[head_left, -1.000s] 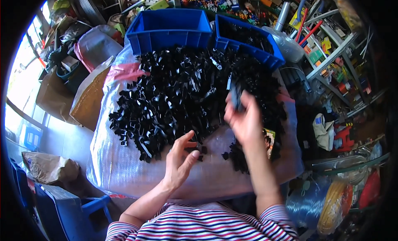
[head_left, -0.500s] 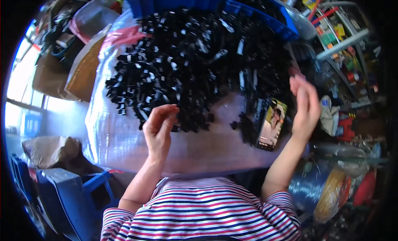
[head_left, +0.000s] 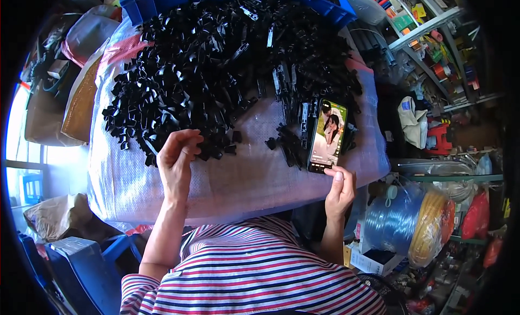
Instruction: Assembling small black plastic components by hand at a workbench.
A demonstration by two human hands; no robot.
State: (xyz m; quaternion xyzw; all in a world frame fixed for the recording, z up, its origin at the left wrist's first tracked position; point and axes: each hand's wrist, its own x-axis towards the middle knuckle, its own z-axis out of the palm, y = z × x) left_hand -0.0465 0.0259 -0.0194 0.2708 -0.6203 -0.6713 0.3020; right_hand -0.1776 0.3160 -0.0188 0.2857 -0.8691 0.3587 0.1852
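Note:
A large pile of small black plastic parts [head_left: 179,77] covers most of the woven white sack surface [head_left: 238,179]. My left hand [head_left: 177,161] is at the pile's near left edge, its fingers curled together in a pinch; whatever is between the fingertips is hidden. Right of the middle, a phone [head_left: 328,136] with a lit picture of people leans over some black strips. At the phone's lower edge is my right hand [head_left: 341,190], one fingertip touching it. The thumb and other fingers are drawn in, with nothing visible between them.
Blue plastic bins [head_left: 162,6] stand along the far edge. To the left are bags and a blue chair [head_left: 81,261]. On the right are a metal shelf rack [head_left: 428,31], a roll of blue clear tubing [head_left: 395,215] and a yellow roll [head_left: 430,223].
My right hand has come down and inward from beside the phone to its lower edge, and its fingers have drawn in. My left hand stays at the pile's near edge. The view has shifted.

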